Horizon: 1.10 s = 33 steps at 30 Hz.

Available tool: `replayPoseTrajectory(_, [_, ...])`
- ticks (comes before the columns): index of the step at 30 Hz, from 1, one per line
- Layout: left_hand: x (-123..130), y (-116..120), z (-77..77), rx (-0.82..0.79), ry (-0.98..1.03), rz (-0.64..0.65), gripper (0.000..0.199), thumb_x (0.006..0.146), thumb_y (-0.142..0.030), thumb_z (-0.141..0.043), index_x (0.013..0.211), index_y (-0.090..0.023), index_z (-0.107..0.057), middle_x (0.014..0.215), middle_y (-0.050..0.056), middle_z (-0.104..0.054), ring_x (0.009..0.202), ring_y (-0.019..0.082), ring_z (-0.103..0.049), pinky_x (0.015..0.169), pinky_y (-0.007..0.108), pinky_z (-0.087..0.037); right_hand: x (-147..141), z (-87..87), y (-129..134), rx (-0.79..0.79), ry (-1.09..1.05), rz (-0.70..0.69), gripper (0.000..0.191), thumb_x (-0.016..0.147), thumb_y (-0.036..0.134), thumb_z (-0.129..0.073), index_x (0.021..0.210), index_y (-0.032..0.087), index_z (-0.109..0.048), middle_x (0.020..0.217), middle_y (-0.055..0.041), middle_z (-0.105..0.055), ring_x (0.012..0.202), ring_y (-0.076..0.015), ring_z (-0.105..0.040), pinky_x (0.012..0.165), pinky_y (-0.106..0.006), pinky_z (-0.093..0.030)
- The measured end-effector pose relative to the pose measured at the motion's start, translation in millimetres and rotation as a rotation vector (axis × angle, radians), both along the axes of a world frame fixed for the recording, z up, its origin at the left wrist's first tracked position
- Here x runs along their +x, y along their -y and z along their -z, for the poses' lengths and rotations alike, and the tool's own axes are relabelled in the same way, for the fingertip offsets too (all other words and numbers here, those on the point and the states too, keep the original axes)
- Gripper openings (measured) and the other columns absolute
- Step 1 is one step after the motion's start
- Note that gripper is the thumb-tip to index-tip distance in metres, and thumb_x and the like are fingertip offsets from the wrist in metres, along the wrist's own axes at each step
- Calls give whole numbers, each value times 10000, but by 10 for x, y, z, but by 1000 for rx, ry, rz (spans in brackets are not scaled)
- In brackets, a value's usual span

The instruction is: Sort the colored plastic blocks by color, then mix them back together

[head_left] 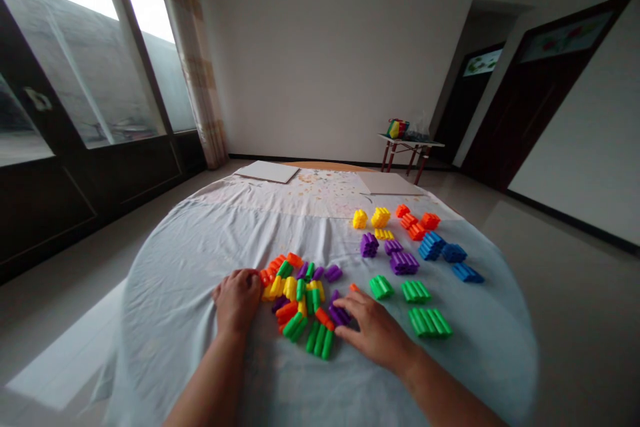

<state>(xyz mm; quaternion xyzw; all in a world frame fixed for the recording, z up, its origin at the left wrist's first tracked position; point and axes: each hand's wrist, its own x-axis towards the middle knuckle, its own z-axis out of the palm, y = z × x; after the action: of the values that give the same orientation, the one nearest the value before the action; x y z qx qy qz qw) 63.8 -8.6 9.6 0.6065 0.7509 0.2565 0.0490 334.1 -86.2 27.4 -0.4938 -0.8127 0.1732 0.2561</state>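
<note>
A jumbled heap of ribbed plastic building blocks [295, 297] in orange, yellow, green and purple lies on the pale blue cloth. My left hand [237, 300] rests against the heap's left side, its fingers curled down and hiding whatever lies under them. My right hand [373, 330] lies flat with fingers apart, its fingertips beside purple blocks [339, 313] at the heap's right side. Further right stand separate colour groups: yellow blocks [380, 217], orange blocks [415, 225], purple blocks [404, 263], blue blocks [431, 245] and green blocks [429, 322].
The round table's pale blue cloth [170, 307] hangs over its edge onto a tiled floor. Two white boards [267, 171] [390, 183] lie at the far side. A small red-legged table [410, 143] holds a colourful bag [397, 128] near dark doors [525, 100].
</note>
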Motion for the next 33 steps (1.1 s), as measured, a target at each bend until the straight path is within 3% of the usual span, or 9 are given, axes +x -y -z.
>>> replayPoseTrajectory(9, [-45,-57,14,-54,-27,24,394,818,-371,-311,926,-230,-663,1056,81,-654,1026,274,-546,856,411,-341,15,15,4,-47,63,56,394,719,254,-671,1107,213,-615,1029,-61,-636,994,-217,-573,914,-313,-430])
replayPoseTrajectory(15, [-99,-114,31,-113,-27,38,442,831,-415,-276,970,-227,-651,1131,94,-623,1088,292,-513,875,434,-339,50,-20,-29,48,-28,80,409,710,185,-641,1117,198,-598,1018,-59,-631,986,-199,-566,927,-308,-415])
replayPoseTrajectory(21, [-141,-142,60,-112,-23,45,459,836,-420,-278,982,-200,-653,1160,123,-609,1094,308,-508,876,457,-348,578,-261,-191,154,-148,287,342,719,165,-621,1059,181,-591,975,-58,-637,884,-180,-584,815,-303,-465])
replayPoseTrajectory(27, [-132,-144,58,-80,-18,47,442,831,-412,-297,963,-196,-660,1141,132,-617,1081,322,-516,868,469,-357,1253,-270,-549,224,30,527,230,749,238,-619,969,171,-626,896,-65,-658,839,-191,-600,763,-299,-463])
replayPoseTrajectory(33, [-120,-142,37,-93,-18,34,450,831,-417,-287,960,-206,-663,1128,122,-627,1075,312,-527,868,463,-370,1359,-245,-726,216,183,551,177,767,266,-603,909,168,-645,884,-78,-682,859,-200,-611,773,-287,-448])
